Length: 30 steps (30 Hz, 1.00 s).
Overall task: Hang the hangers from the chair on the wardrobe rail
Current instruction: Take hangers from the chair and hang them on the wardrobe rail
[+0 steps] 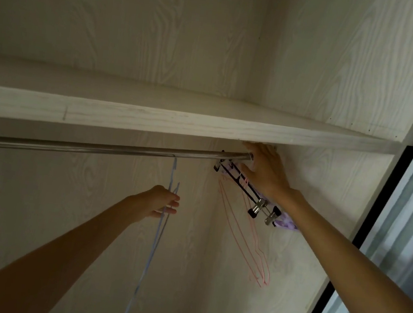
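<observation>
A metal wardrobe rail [97, 147] runs under a pale wooden shelf. A thin blue hanger [153, 241] hangs from the rail by its hook, and my left hand [160, 204] pinches its upper wires between fingers and thumb. At the rail's right end hang black clip hangers [246, 190] with metal clips, pink wire hangers [249, 244] and a purple hanger [285, 222]. My right hand [263, 171] reaches to that end of the rail, its fingers against the clip hangers' tops; its grip there is hidden from me.
The shelf [178, 123] sits right above the rail, leaving little room. The wardrobe's right wall [325, 197] stands close behind the hung hangers. A sliding door frame [376, 203] and glass lie at the far right. The chair is out of view.
</observation>
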Each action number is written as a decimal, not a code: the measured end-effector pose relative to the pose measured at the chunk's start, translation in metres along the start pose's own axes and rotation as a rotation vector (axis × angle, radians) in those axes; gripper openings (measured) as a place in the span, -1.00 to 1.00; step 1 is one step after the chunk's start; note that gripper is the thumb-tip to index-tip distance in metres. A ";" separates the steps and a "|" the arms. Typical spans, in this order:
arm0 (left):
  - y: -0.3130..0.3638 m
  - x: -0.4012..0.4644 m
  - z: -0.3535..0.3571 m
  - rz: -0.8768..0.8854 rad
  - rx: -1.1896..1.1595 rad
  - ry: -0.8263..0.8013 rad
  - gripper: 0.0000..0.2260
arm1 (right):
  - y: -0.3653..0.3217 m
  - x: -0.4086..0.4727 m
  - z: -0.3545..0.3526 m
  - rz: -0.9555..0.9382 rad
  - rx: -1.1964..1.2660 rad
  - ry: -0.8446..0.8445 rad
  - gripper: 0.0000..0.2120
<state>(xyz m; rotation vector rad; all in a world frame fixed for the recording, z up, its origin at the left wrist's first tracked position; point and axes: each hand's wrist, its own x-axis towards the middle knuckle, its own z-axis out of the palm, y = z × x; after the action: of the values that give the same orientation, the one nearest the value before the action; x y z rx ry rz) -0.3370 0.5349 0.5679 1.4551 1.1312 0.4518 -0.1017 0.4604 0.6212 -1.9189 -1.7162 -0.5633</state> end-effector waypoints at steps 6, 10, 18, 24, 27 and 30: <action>0.009 -0.009 0.024 0.071 0.196 -0.025 -0.67 | -0.089 -0.069 -0.012 0.244 0.461 -0.965 -0.55; 0.009 -0.016 0.043 0.198 0.190 -0.061 -0.72 | -0.108 -0.099 -0.004 0.264 0.570 -1.101 -0.48; 0.020 -0.016 0.045 0.362 0.347 -0.005 -0.59 | -0.081 -0.110 -0.015 0.434 0.670 -0.495 -0.71; 0.035 -0.037 0.007 1.033 0.852 0.748 -0.73 | -0.062 -0.090 -0.017 0.451 0.618 -0.254 -0.69; 0.035 -0.021 -0.009 1.023 1.146 0.777 -0.65 | -0.059 -0.073 -0.005 0.456 0.540 -0.345 -0.68; 0.035 -0.013 -0.012 0.840 1.351 0.769 -0.60 | -0.060 -0.065 0.012 0.443 0.479 -0.455 -0.67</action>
<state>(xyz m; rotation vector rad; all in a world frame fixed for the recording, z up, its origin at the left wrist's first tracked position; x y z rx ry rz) -0.3394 0.5360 0.6073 3.1662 1.4433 0.9654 -0.1693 0.4217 0.5777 -2.0522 -1.4146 0.4421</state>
